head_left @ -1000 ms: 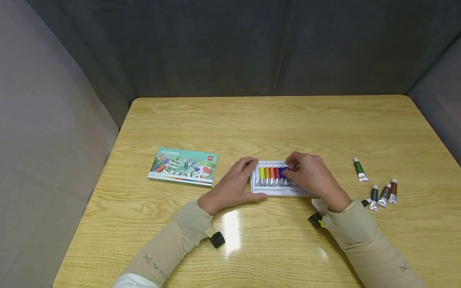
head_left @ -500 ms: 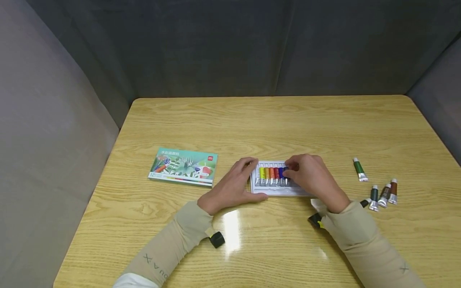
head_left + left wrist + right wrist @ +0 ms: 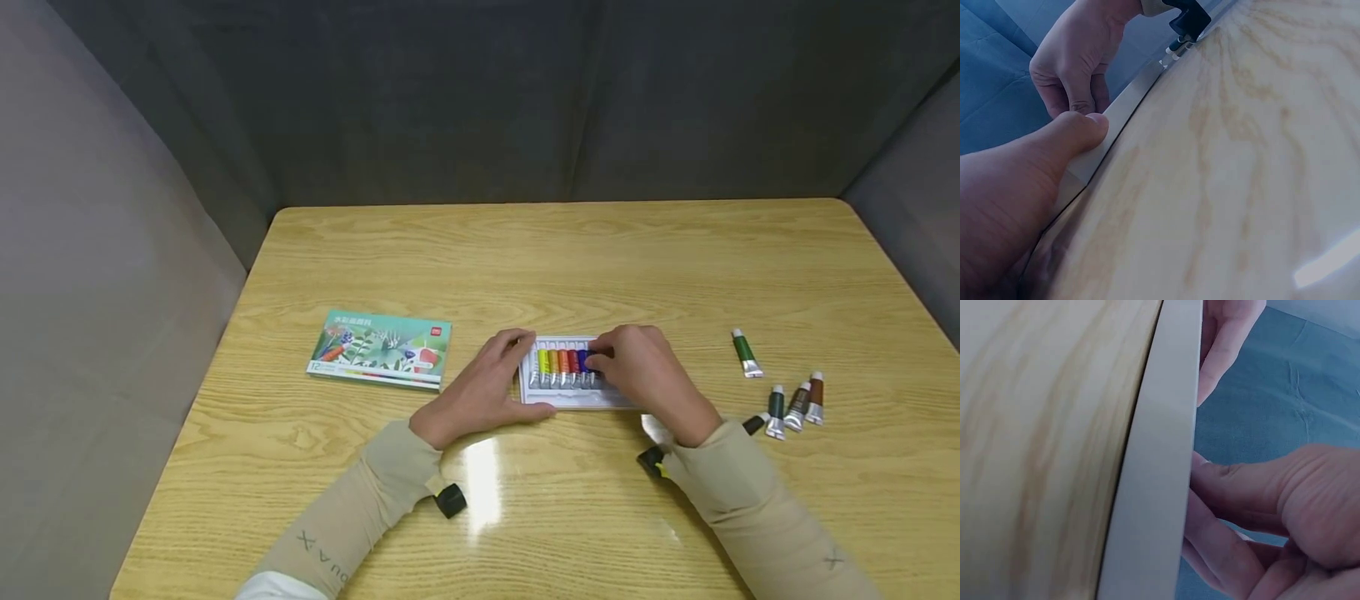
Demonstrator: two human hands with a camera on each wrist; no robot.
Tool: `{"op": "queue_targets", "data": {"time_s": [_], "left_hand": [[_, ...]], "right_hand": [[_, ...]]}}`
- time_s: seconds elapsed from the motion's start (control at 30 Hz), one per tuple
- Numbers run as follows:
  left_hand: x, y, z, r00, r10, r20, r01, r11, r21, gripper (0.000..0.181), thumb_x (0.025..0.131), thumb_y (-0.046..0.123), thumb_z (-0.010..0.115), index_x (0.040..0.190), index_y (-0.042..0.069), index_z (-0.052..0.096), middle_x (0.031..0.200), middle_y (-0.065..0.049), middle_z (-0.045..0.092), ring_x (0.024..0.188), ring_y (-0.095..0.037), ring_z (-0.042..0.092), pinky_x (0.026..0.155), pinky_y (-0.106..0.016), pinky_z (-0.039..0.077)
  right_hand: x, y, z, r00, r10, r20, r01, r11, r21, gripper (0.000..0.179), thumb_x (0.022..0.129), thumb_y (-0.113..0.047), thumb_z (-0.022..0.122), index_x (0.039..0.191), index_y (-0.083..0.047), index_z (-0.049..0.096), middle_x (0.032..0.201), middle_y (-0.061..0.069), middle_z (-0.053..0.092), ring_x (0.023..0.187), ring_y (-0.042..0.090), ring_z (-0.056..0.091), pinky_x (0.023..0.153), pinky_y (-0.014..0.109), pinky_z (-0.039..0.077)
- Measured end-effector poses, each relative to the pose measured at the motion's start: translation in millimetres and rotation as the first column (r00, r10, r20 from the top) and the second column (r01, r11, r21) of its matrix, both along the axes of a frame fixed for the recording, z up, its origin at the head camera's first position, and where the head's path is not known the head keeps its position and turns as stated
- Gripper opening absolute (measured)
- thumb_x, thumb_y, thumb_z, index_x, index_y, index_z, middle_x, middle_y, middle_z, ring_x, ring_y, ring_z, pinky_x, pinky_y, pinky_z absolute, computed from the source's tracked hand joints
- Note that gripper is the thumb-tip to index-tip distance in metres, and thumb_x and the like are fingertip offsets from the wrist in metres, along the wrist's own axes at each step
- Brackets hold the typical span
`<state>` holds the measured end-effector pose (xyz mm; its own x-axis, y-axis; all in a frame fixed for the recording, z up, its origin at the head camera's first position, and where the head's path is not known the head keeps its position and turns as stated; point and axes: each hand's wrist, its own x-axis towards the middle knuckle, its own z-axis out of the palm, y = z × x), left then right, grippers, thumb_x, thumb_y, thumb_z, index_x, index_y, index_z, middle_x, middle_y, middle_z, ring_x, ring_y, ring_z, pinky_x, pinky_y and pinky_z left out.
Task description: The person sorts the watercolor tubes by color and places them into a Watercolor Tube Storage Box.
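Observation:
A white plastic tray [image 3: 573,400] lies on the table, holding a row of small paint tubes [image 3: 564,367] that run from yellow through orange and red to blue. My left hand [image 3: 483,387] grips the tray's left end, thumb along the front edge and fingers at the back. Over the tray's right part, my right hand [image 3: 651,375] has thumb and fingers pinched together at a dark blue paint tube [image 3: 597,379], mostly covered by the fingertips. In the right wrist view the tray's side wall [image 3: 1154,456] hides what those fingertips touch.
To the right lie a green paint tube [image 3: 745,353], a dark green one [image 3: 776,410], a dark brown one [image 3: 798,407] and a reddish-brown one [image 3: 816,398]. A flat teal paint box [image 3: 378,348] lies on the left of the wooden table [image 3: 525,267].
My right hand has shifted slightly left over the row, and its fingertips now cover more of the dark blue tube. The left hand keeps its hold on the tray.

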<state>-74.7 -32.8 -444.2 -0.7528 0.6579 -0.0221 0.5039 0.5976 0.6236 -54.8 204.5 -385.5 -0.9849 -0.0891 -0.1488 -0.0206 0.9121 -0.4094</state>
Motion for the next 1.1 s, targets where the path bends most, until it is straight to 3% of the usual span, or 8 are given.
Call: {"op": "queue_targets", "data": {"time_s": [0.37, 0.77, 0.97, 1.1], "left_hand": [[0.0, -0.4, -4.5, 0.999, -0.002, -0.032, 0.004, 0.999, 0.037, 0.108, 0.084, 0.060, 0.079, 0.164, 0.008, 0.029, 0.163, -0.006, 0.034, 0.149, -0.022, 0.039, 0.124, -0.039, 0.038], [0.2, -0.7, -3.5, 1.000, -0.003, -0.020, 0.004, 0.999, 0.043, 0.109, 0.083, 0.061, 0.079, 0.164, 0.010, 0.028, 0.164, -0.005, 0.033, 0.150, -0.022, 0.038, 0.124, -0.039, 0.038], [-0.1, -0.8, -4.1, 1.000, -0.007, -0.027, 0.008, 0.999, 0.033, 0.108, 0.084, 0.063, 0.077, 0.164, 0.011, 0.027, 0.164, -0.005, 0.032, 0.150, -0.022, 0.038, 0.124, -0.039, 0.039], [-0.1, -1.1, -3.7, 1.000, -0.010, -0.017, 0.011, 0.999, 0.039, 0.108, 0.084, 0.062, 0.077, 0.165, 0.011, 0.027, 0.164, -0.005, 0.032, 0.150, -0.022, 0.038, 0.124, -0.040, 0.039]], "right_hand": [[0.1, -2, -0.8, 0.999, -0.025, 0.022, 0.025, 1.000, 0.007, 0.026, 0.095, -0.018, 0.076, 0.115, -0.001, 0.079, 0.117, 0.021, 0.077, 0.108, 0.036, 0.071, 0.094, 0.055, 0.054], [0.4, 7, 5.9, 0.999, 0.039, 0.025, -0.040, 0.999, 0.002, 0.027, 0.097, -0.024, 0.073, 0.115, -0.004, 0.080, 0.115, 0.018, 0.078, 0.102, 0.030, 0.073, 0.088, 0.051, 0.058], [1.0, 14, 13.3, 1.000, 0.016, 0.025, -0.015, 0.999, -0.043, 0.027, 0.100, -0.026, 0.069, 0.115, -0.005, 0.079, 0.111, 0.015, 0.080, 0.098, 0.026, 0.073, 0.084, 0.048, 0.058], [0.0, 25, 19.3, 1.000, -0.028, 0.012, 0.029, 0.997, -0.069, 0.026, 0.100, -0.025, 0.068, 0.114, -0.006, 0.080, 0.112, 0.016, 0.079, 0.091, 0.024, 0.068, 0.075, 0.038, 0.055]]}}
